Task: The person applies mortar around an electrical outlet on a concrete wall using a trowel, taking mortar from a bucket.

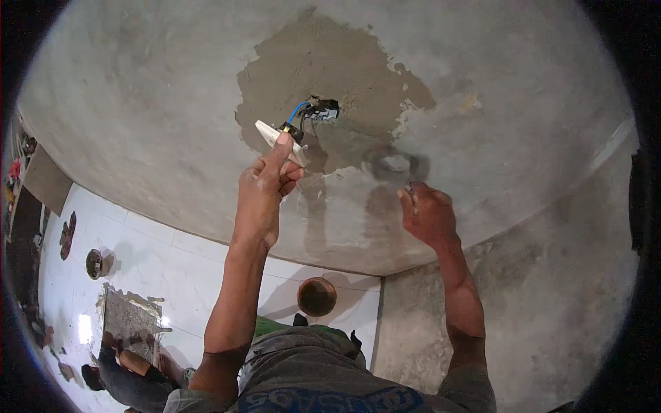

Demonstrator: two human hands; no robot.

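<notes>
My left hand [267, 177] pinches a white electrical faceplate [268, 134] by its edge, thumb on top, and holds it tilted off the wall. A black fitting sits on the plate's back, and a blue wire [297, 111] and darker wires run from it into an open wall box [321, 109]. What the plate's front looks like is hidden. My right hand [432, 212] is raised in front of the wall, lower and to the right of the box. Its fingers are closed together at the tips; whatever may be between them is too small to make out.
Darker fresh plaster [330, 58] surrounds the box on the grey wall [509, 82]. Below on the white tiles stand a round brown bowl [317, 297] and a small pot [96, 264]. At the lower left another person [131, 378] bends beside a patch of mortar [129, 320].
</notes>
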